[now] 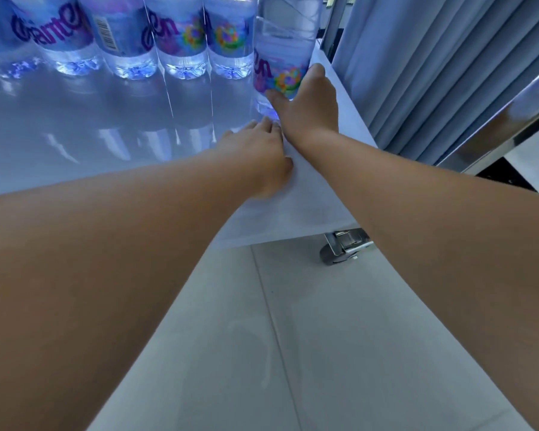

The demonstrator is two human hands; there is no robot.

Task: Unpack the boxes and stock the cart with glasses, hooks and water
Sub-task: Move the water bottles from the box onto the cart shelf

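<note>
Fingers (273, 96) of the right hand (308, 101) curl around the lower body of a clear plastic water bottle with a purple-lettered, flower-printed label (282, 54), thumb on the far side, as it stands at the right end of a row of five matching water bottles (181, 35) along the back of a glossy white cart shelf (75, 132). The left hand (262, 150) lies flat just beside the bottle's base, its fingers straight and holding nothing, palm down on the shelf near its front right corner. A grey swivel caster (339, 247) shows below the shelf edge (the pale tiled floor (293, 337) and a pleated blue-grey curtain (417, 73) fill the rest). Full of water, the bottle probably carries real weight, and its thin, smooth wall may flex or slip under a squeeze; a wrap around the labelled waist, as here, looks the surest hold for nudging it upright into line with its neighbours.
</note>
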